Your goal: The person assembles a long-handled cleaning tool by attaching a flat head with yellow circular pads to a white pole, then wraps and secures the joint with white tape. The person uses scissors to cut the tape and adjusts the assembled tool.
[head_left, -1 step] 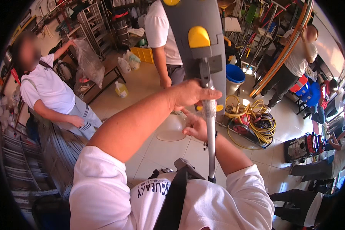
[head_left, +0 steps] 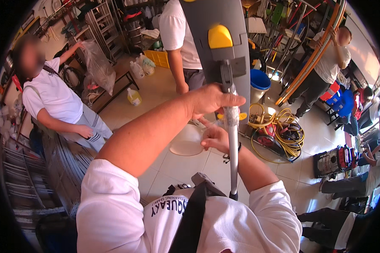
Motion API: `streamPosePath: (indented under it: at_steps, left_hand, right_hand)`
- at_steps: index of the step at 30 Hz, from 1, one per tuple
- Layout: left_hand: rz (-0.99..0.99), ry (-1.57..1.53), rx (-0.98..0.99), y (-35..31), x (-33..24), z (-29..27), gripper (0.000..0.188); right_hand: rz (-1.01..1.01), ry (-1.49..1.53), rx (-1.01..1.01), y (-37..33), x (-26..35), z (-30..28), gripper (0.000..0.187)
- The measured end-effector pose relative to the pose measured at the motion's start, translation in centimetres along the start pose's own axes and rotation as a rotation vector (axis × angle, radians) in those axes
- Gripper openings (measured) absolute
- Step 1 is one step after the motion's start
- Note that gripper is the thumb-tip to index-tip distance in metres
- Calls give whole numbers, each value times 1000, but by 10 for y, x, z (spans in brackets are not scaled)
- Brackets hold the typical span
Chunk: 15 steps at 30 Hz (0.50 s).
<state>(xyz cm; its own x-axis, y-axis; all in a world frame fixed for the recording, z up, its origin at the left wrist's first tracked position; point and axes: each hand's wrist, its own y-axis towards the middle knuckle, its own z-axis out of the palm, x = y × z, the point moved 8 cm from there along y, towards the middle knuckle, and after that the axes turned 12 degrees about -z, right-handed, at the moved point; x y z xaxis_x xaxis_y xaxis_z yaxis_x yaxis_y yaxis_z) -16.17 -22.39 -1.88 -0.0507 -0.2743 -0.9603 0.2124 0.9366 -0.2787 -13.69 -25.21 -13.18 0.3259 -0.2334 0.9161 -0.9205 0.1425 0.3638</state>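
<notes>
A flat mop stands upright before me, its long grey frame [head_left: 207,19] with yellow tabs raised and its silver pole [head_left: 233,164] running down toward my chest. My left hand [head_left: 211,101] is closed around the top of the pole, just below the joint, where clear plastic is wrapped. Below it and beside the pole is my right hand [head_left: 216,137], index finger and thumb apart, nothing visible held in it. Near its fingers shows a pale translucent round shape [head_left: 185,145] that I cannot identify.
A person [head_left: 55,92] at left holds a clear plastic bag [head_left: 99,67]. Another [head_left: 177,33] stands behind the mop frame. At right are a blue bucket [head_left: 259,80], a coiled yellow hose [head_left: 297,130], a vacuum [head_left: 334,162], and a person holding long poles [head_left: 314,55].
The mop frame and the upper pole have shifted slightly to the right with my left hand. My right hand's index finger has moved a little and looks blurred.
</notes>
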Motion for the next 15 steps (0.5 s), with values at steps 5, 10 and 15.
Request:
streamPosePath:
  at_steps: [5, 10, 15]
  left_hand:
    - [-71, -49, -42, -4, 3, -3, 28]
    - [-114, -138, -78, 3, 8, -13, 27]
    - [-139, -136, -84, 0, 8, -12, 26]
  right_hand:
    - [125, 607, -113, -2, -9, 12, 36]
    - [150, -141, -167, 9, -27, -28, 35]
    - [-119, -426, -253, 17, 6, -36, 39]
